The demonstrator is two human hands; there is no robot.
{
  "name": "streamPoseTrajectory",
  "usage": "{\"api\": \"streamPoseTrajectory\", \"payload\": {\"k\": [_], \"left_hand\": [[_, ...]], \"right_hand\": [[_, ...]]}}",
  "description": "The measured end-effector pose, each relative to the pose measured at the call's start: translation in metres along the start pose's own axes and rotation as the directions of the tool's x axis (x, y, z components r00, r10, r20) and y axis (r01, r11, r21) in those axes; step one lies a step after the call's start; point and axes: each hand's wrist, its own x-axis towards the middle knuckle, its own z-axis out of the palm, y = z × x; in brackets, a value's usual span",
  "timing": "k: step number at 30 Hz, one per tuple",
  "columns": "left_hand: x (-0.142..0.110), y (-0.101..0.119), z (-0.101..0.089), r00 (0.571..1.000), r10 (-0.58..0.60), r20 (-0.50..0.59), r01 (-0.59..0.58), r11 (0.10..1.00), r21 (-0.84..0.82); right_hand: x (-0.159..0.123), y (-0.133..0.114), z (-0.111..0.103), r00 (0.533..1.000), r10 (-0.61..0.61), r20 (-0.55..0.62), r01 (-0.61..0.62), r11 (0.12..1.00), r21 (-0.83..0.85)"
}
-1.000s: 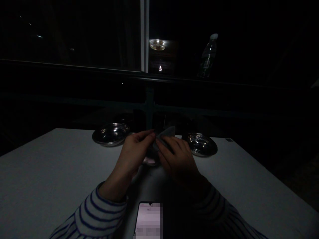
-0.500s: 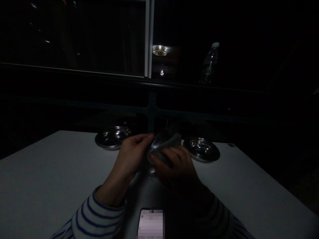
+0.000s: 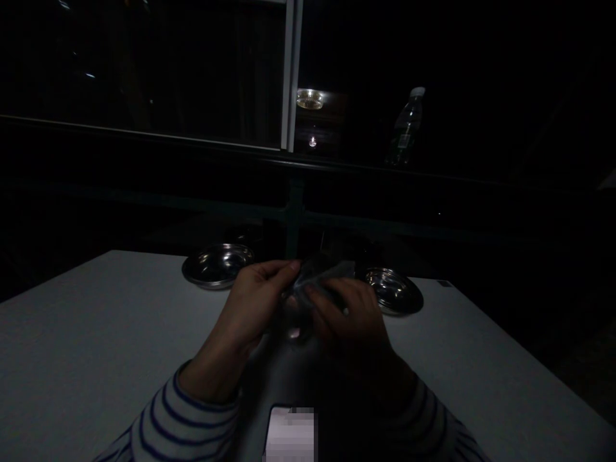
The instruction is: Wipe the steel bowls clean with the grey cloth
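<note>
Between my hands is a dark, shiny metal bowl (image 3: 292, 321), mostly hidden by the fingers and the dim light. My left hand (image 3: 253, 305) is closed on its left edge, with the thumb on top. A thin greyish cloth (image 3: 337, 273) is bunched under the fingers of my right hand (image 3: 353, 314), which presses it against the inside of the bowl. Two shallow stainless steel bowls stand apart from the hands: one bowl (image 3: 216, 276) at the back left, another bowl (image 3: 397, 298) at the back right.
The white table (image 3: 120, 333) spans the lower view. A phone (image 3: 291, 433) with a lit, pixelated screen lies near its front edge. Beyond the table, a clear plastic bottle (image 3: 409, 125) with a white cap stands by a dark window with a pale frame (image 3: 290, 77).
My right hand has shifted slightly to the right with the cloth, partly covering the right bowl. My left hand keeps its hold, nearly unmoved.
</note>
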Motion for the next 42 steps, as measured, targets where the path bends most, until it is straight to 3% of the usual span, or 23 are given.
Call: {"api": "streamPoseTrajectory", "payload": {"k": [3,9,15,21,27,33,38,42], "left_hand": [[-0.001,0.002,0.000,1.000,-0.023,0.007,0.023,0.999,-0.034],[0.000,0.002,-0.004,0.998,-0.056,0.007,0.057,0.995,-0.086],[-0.002,0.003,-0.001,0.995,-0.097,0.029,0.099,0.993,-0.061],[-0.003,0.001,0.001,0.992,-0.112,0.055,0.117,0.988,-0.102],[-0.003,0.000,0.004,0.983,-0.124,0.137,0.147,0.974,-0.173],[-0.003,-0.001,0.005,0.981,-0.144,0.129,0.164,0.973,-0.161],[-0.004,-0.001,0.006,0.979,-0.165,0.121,0.181,0.975,-0.130],[-0.004,-0.001,0.007,0.979,-0.169,0.115,0.186,0.969,-0.159]], "right_hand": [[0.009,0.007,-0.003,0.989,0.147,0.010,-0.148,0.988,0.053],[0.014,-0.003,-0.002,0.993,-0.109,0.045,0.107,0.994,0.036],[0.006,0.004,-0.003,0.996,0.084,0.015,-0.084,0.996,0.042],[0.004,-0.011,-0.005,0.987,-0.141,0.071,0.137,0.989,0.055],[0.006,-0.004,-0.007,0.999,0.021,0.024,-0.021,1.000,0.001],[0.004,-0.012,-0.007,0.991,-0.116,0.067,0.115,0.993,0.026],[0.006,-0.009,-0.008,0.999,0.013,0.035,-0.013,1.000,0.005],[0.007,-0.016,-0.008,0.995,-0.081,0.061,0.081,0.997,0.000]]}}
